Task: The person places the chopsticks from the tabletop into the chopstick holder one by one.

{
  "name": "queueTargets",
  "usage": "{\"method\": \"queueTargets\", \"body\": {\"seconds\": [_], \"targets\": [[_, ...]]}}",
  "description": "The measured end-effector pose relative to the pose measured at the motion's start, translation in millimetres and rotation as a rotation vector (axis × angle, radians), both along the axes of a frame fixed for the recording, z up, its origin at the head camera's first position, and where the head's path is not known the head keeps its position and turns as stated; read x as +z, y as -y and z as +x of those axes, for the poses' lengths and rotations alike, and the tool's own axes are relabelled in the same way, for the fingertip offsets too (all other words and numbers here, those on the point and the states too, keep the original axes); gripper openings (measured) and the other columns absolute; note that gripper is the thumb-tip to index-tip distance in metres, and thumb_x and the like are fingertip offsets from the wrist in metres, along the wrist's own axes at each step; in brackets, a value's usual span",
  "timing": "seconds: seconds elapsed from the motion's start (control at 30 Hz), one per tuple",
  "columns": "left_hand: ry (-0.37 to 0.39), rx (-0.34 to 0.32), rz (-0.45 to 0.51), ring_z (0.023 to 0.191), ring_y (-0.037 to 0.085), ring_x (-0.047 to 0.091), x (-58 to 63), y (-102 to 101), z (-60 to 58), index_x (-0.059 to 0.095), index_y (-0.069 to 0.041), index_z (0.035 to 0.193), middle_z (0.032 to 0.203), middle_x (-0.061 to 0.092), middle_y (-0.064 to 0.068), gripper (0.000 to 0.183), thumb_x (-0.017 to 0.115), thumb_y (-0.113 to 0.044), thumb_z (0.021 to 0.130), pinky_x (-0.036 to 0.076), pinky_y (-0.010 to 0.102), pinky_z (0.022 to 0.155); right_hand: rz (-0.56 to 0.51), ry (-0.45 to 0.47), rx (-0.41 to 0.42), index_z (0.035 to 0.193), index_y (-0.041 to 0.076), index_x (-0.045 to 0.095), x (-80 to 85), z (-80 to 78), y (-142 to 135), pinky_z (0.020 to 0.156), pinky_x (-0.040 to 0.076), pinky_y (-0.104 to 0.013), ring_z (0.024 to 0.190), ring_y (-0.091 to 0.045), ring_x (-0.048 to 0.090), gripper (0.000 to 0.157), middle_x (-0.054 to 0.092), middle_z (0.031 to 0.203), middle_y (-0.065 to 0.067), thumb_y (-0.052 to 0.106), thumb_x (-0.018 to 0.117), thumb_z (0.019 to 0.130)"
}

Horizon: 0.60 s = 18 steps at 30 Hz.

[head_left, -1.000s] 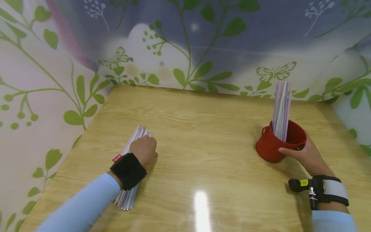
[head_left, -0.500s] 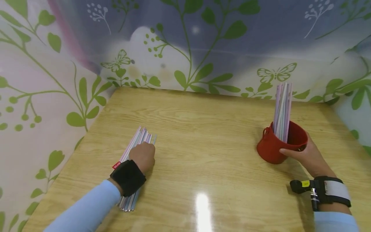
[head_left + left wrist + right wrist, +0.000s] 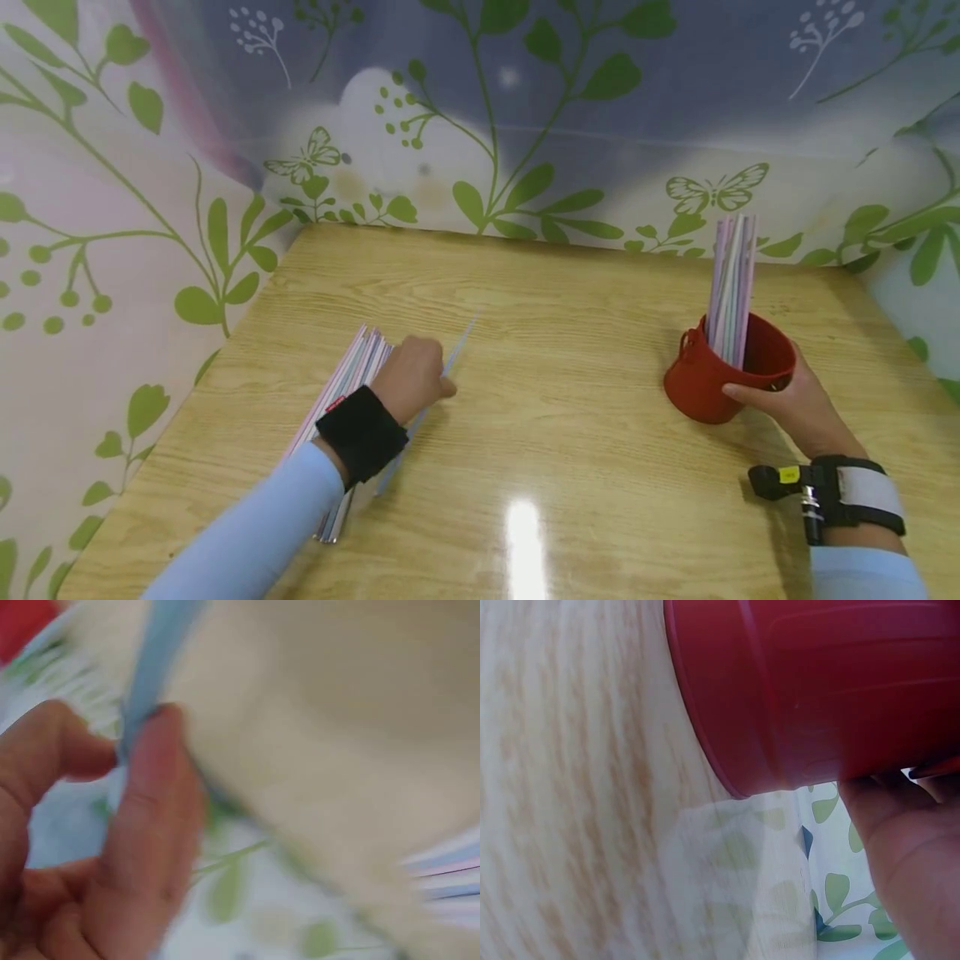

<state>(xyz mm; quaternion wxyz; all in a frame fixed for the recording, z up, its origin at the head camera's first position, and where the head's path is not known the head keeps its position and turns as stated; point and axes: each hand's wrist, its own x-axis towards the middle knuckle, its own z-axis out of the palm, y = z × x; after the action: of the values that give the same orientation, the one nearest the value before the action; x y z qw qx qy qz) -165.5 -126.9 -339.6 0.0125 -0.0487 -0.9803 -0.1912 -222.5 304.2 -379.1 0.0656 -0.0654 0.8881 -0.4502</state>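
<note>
My left hand (image 3: 412, 379) pinches one pale blue straw (image 3: 461, 340) between thumb and fingertips. It is just right of the pile of long pastel straws (image 3: 339, 387) lying on the table; the forearm covers part of that pile. In the left wrist view the same blue straw (image 3: 156, 664) is blurred. On the right, a red bucket (image 3: 697, 385) stands on the table, holding a bunch of upright pastel straws (image 3: 730, 283). My right hand (image 3: 802, 408) grips its near right side, the thumb over the rim. Part of that hand (image 3: 907, 847) also shows beside the bucket in the right wrist view.
The wooden table (image 3: 540, 375) stretches between the pile and the bucket. Patterned cloth (image 3: 480, 167) with leaves and butterflies rises behind the table and along both sides. A bright reflection lies on the tabletop at the front.
My left hand has moved right, off the pile, drawing one blue straw away from the others. The right hand and the bucket have stayed in place.
</note>
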Motion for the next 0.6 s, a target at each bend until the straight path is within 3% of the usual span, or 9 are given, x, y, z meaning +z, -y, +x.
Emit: {"method": "queueTargets", "body": {"seconds": [0.07,0.13,0.23,0.3,0.33,0.4,0.43,0.5,0.6], "targets": [[-0.079,-0.065,0.168,0.043,0.005,0.034,33.8,-17,-10.6,0.044,-0.013,0.053,0.050,0.040,-0.007,0.020,0.060,-0.013,0.065,0.029,0.017,0.039,0.007,-0.002,-0.005,0.132,0.037,0.001,-0.6,0.1,0,0.090,0.026,-0.055,0.116,-0.024,0.025,0.079,0.018,0.138,-0.006,0.030,0.058,0.078],[-0.215,-0.163,0.345,0.050,0.003,0.045,71.7,-40,-21.2,0.051,-0.013,0.064,0.058,0.050,-0.006,0.009,0.059,-0.013,0.067,0.038,0.015,0.047,0.003,-0.006,-0.004,0.132,0.037,0.002,-1.1,0.2,0,0.090,0.026,-0.054,0.116,-0.024,0.025,0.079,0.018,0.137,-0.006,0.029,0.059,0.078],[-0.408,-0.341,0.588,0.064,0.003,0.055,124.1,-85,-29.0,0.054,-0.008,0.079,0.073,0.059,-0.001,0.009,0.058,-0.011,0.072,0.044,0.011,0.060,0.029,-0.019,-0.013,0.132,0.035,0.004,-2.0,0.9,0,0.091,0.033,-0.037,0.113,-0.017,0.028,0.079,0.021,0.135,-0.006,0.028,0.059,0.077],[-0.495,-0.452,0.672,0.071,0.005,0.057,148.1,-118,-28.3,0.053,-0.004,0.085,0.080,0.061,0.003,0.014,0.058,-0.008,0.073,0.043,0.008,0.065,0.032,-0.025,-0.011,0.133,0.035,0.005,-2.0,1.2,0,0.088,0.034,-0.026,0.112,-0.014,0.030,0.078,0.023,0.134,-0.006,0.027,0.059,0.077],[-0.534,-0.492,0.688,0.074,0.005,0.057,154.4,-135,-28.9,0.053,-0.002,0.088,0.082,0.061,0.005,0.015,0.058,-0.007,0.074,0.042,0.006,0.067,0.044,-0.032,-0.012,0.133,0.034,0.006,-1.8,0.9,0,0.084,0.034,-0.019,0.111,-0.013,0.030,0.078,0.024,0.133,-0.006,0.027,0.060,0.077],[-0.540,-0.546,0.692,0.080,0.004,0.057,153.3,-168,-35.6,0.052,-0.002,0.094,0.089,0.060,0.005,0.020,0.057,-0.008,0.076,0.039,0.003,0.071,0.048,-0.036,-0.013,0.133,0.033,0.006,-1.2,0.1,1,0.080,0.033,-0.015,0.110,-0.011,0.031,0.078,0.024,0.132,-0.006,0.028,0.060,0.077],[-0.546,-0.563,0.679,0.082,0.004,0.056,146.6,-183,-40.4,0.051,-0.002,0.096,0.090,0.060,0.005,0.021,0.057,-0.009,0.077,0.038,0.003,0.073,0.045,-0.033,-0.014,0.133,0.033,0.006,-0.6,-0.3,2,0.081,0.033,-0.015,0.109,-0.011,0.031,0.078,0.025,0.132,-0.007,0.029,0.060,0.077],[-0.520,-0.573,0.632,0.082,0.001,0.055,123.9,-209,-53.7,0.051,-0.006,0.099,0.091,0.060,0.001,0.022,0.055,-0.014,0.079,0.036,0.002,0.073,0.033,-0.023,-0.010,0.133,0.032,0.006,0.0,-1.1,4,0.081,0.033,-0.016,0.109,-0.012,0.031,0.077,0.025,0.130,-0.007,0.029,0.059,0.077],[-0.411,-0.519,0.551,0.078,-0.003,0.053,83.1,-234,-68.2,0.051,-0.013,0.096,0.087,0.059,-0.006,0.020,0.055,-0.021,0.079,0.036,0.002,0.069,0.012,-0.027,-0.002,0.133,0.030,0.008,-0.8,-0.3,5,0.078,0.034,-0.011,0.107,-0.009,0.033,0.075,0.028,0.129,-0.007,0.029,0.059,0.077]]}}
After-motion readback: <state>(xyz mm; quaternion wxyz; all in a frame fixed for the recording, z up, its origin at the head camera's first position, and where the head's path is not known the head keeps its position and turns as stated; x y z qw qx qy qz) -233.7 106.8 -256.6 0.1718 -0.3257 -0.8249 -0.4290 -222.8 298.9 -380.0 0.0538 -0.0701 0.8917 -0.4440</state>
